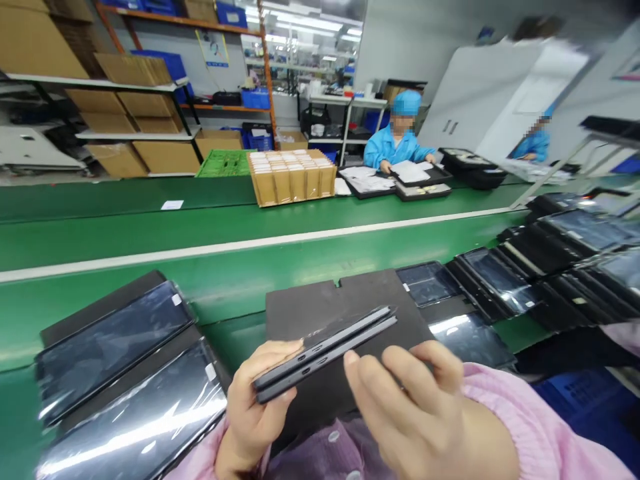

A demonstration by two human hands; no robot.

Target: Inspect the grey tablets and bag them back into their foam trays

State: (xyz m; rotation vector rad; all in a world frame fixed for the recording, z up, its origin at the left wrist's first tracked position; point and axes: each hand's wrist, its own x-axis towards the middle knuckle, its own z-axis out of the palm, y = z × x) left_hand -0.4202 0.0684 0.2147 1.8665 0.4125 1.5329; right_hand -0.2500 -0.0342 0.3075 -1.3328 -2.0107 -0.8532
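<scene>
Black board [370, 293] partly behind two tablets [325, 361]

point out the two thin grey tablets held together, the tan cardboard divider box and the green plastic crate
Two thin grey tablets [334, 354]: head view, lower one's side edge.
Tan cardboard divider box [293, 191]: head view, front wall.
Green plastic crate [223, 163]: head view, slatted face.

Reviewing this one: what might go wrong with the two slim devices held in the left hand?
The two slim devices might slip: the left hand grips them near one end, and the right hand shows no clear grip on them. Stacked so closely, they might also rub and scuff. If dropped, they could strike the dark panel underneath.
</scene>
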